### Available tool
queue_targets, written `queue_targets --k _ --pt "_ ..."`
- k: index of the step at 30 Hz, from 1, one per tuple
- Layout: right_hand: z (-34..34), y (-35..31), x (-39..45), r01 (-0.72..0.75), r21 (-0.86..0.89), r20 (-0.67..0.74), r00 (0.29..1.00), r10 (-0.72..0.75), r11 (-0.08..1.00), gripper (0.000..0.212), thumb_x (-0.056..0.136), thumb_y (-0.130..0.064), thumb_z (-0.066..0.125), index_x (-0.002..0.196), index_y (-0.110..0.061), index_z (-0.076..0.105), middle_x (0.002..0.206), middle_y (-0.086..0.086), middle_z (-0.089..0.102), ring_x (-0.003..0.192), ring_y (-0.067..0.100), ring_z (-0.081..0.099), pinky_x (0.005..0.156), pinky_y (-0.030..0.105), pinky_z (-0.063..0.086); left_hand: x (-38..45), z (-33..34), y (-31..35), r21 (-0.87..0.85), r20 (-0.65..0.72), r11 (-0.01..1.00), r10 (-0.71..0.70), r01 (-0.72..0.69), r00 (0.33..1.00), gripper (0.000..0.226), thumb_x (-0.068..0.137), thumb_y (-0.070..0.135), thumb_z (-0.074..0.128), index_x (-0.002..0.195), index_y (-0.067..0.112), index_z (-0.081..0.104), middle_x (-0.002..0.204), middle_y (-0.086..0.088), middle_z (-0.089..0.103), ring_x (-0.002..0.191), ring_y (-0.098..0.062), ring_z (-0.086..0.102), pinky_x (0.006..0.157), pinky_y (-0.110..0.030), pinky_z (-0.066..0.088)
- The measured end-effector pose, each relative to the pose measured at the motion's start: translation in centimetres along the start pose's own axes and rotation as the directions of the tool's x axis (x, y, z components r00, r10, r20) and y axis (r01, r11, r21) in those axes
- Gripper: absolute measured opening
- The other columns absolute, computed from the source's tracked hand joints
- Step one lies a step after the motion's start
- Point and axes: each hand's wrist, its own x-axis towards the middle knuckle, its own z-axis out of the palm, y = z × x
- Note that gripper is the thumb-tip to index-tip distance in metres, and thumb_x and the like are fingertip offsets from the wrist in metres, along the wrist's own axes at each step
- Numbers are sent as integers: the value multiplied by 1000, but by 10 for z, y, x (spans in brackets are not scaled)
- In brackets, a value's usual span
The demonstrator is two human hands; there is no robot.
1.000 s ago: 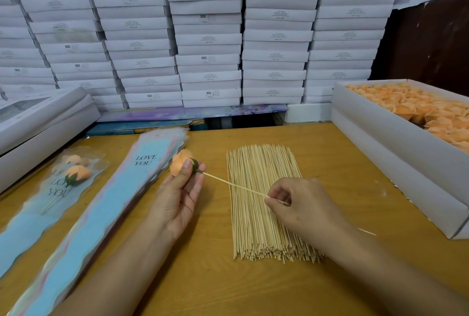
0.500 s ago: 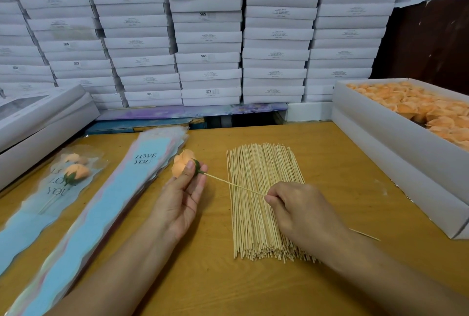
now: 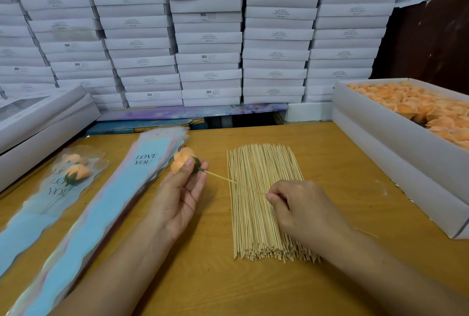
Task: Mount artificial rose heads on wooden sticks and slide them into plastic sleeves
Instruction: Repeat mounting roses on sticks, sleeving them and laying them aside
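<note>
- Wooden tabletop, white boxes stacked behind.
- Your left hand pinches the soft peach fabric rose head above it.
- Your right hand pinches the thin wooden stick seated in the rose's base.
- Likely light, brittle: grip near the calyx.

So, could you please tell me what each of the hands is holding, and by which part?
The left hand pinches the orange rose head by its petals and green base; the right hand pinches the wooden stick along its shaft.
</note>
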Motion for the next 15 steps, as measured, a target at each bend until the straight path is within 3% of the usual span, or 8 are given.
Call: queue_targets --k 4,7,8,11,15 --pt "1 3 0 -25 21 1 1000 25 999 19 99 -39 56 101 -24 68 82 -20 57 76 -3 55 66 14 44 -1 0 0 13 7 1000 -4 4 1000 26 80 11 70 105 2 70 110 -20 74 96 -22 75 72 -28 63" --pt "0 5 1 -34 25 -11 999 35 999 17 97 -38 61 104 -24 68 81 -23 54 77 -6 53 69 13 46 -2 3 0 14 15 1000 -1 1 1000 18 81 19 69 80 6 82 105 -19 76 92 -22 76 73 -29 63" --pt "0 5 2 -37 26 -18 999 38 999 16 97 -38 62 102 -24 68 80 -23 53 76 -6 53 68 12 45 -2 4 0 4 15 1000 1 -1 1000 19 81 20 69 81 6 81 104 -19 76 90 -23 77 72 -29 63" --pt "-1 5 1 -44 22 -37 998 45 999 14 96 -38 64 95 -24 69 77 -22 56 73 -5 55 65 14 48 -3 4 0 -15 3 1000 8 -8 1000 31 80 18 68 107 2 67 103 -19 76 88 -21 77 72 -29 63" --pt "-2 6 1 -25 -28 -35 999 24 999 17 97 -39 61 89 -26 71 70 -21 56 65 -5 53 57 12 40 -4 4 1 -5 -2 1000 1 -1 1000 36 79 16 68 112 1 63 101 -18 76 86 -19 77 71 -28 63"
